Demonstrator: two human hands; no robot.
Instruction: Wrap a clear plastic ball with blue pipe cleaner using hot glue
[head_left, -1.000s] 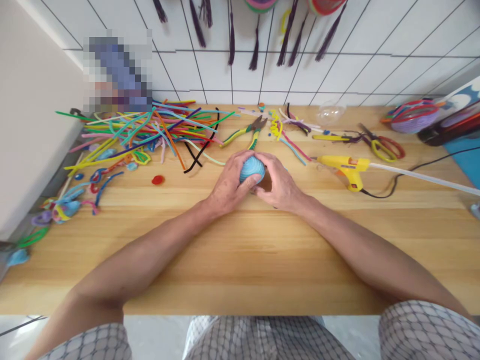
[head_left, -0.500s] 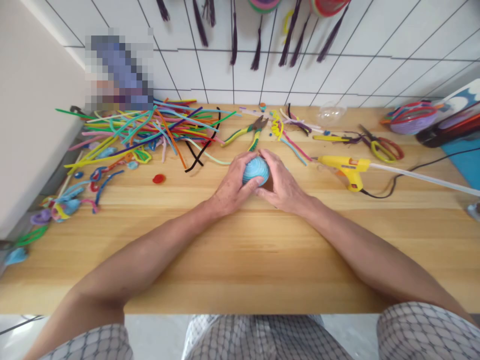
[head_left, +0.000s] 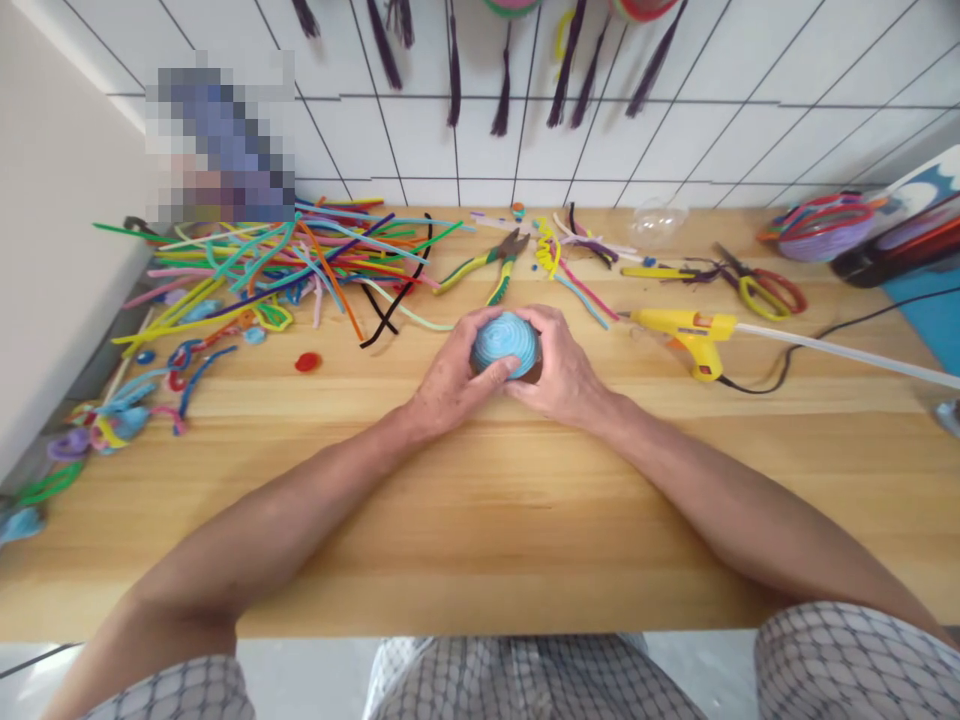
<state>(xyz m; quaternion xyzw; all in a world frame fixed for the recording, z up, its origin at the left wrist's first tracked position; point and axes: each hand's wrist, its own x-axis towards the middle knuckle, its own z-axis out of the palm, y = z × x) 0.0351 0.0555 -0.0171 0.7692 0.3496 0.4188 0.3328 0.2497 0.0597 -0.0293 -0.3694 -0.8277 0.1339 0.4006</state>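
Observation:
Between my two hands sits a light-blue ball [head_left: 505,338] with ridges coiled round it like wound pipe cleaner. My left hand [head_left: 459,378] wraps its left side, the thumb lying across the front. From the right, my right hand [head_left: 564,372] curls round the same ball, fingers along its far edge. Part of the ball's lower right looks darker, and its underside is hidden. Just beyond it lie pliers [head_left: 498,262] with green and yellow handles. A yellow glue gun [head_left: 694,335] with a long white glue stick rests to the right of my right hand.
A heap of coloured pipe cleaners [head_left: 300,255] covers the back left of the wooden table [head_left: 480,520]. Scissors [head_left: 757,285], a clear plastic dome [head_left: 658,222] and a dark bottle [head_left: 896,240] stand or lie at right. A red cap [head_left: 307,362] is left of my hands.
The ball has turned in my hands, so its coiled top now faces me more. Both hands remain around it. The whole view has shifted slightly.

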